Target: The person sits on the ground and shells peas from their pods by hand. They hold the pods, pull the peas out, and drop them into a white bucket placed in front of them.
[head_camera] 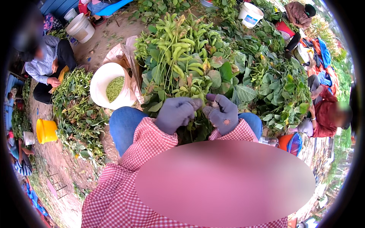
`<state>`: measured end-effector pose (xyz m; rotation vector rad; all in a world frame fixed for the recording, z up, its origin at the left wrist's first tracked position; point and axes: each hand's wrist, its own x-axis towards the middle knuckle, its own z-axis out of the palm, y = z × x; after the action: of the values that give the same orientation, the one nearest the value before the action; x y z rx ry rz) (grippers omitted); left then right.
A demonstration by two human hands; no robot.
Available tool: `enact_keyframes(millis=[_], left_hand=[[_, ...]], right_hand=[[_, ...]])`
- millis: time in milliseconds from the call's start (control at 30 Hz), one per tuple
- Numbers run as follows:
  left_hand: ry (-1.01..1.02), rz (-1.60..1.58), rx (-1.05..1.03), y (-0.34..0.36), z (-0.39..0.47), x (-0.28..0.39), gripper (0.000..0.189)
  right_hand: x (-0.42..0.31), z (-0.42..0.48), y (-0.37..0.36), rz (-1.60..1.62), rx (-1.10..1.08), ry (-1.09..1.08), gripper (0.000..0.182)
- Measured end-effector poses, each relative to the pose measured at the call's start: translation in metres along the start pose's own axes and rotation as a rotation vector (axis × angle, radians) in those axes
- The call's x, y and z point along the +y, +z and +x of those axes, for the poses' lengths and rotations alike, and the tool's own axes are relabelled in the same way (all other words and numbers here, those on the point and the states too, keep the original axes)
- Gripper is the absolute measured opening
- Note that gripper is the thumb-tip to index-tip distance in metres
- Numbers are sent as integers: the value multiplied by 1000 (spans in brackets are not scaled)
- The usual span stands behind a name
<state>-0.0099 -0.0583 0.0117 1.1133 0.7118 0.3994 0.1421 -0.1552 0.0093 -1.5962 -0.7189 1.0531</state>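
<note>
Both my hands wear grey gloves and meet at a bunch of green soybean pods (pixel 196 92) in front of my knees. My left hand (pixel 175 114) is closed, its thumb and fingertips pinching at the lower end of the bunch. Opposite it, my right hand (pixel 225 115) has bent fingers close against the same pods; the glove has a hole. Whether its fingertips grip a pod is hard to see. Beyond them lies a heap of soybean plants (pixel 176 42) laden with pods. A white bucket (pixel 95 88) by my left knee contains shelled green beans (pixel 115 89).
A sack (pixel 134 61) stands behind the bucket. Plant piles lie to the left (pixel 78 111) and right (pixel 273 82). Farther off are a yellow bucket (pixel 47 131), white buckets (pixel 81 28) and an orange bucket (pixel 285 142). Several people sit around, one at left (pixel 47 68), another at right (pixel 326 114).
</note>
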Motion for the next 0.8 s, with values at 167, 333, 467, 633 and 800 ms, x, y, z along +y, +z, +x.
enact_keyframes(millis=[167, 333, 467, 633, 800], left_hand=[[-74, -90, 5, 6, 10, -22, 20], [-102, -127, 27, 6, 7, -18, 17], [-22, -8, -66, 1, 8, -22, 17], [269, 313, -68, 3, 8, -21, 25], [591, 693, 39, 3, 17, -43, 31]], right_hand=[[9, 0, 5, -84, -26, -42, 38], [6, 8, -27, 732, -362, 236, 28], [-6, 4, -19, 513, -315, 295, 28], [-5, -3, -12, 66, -251, 193, 27], [-3, -3, -12, 69, -267, 302, 24]])
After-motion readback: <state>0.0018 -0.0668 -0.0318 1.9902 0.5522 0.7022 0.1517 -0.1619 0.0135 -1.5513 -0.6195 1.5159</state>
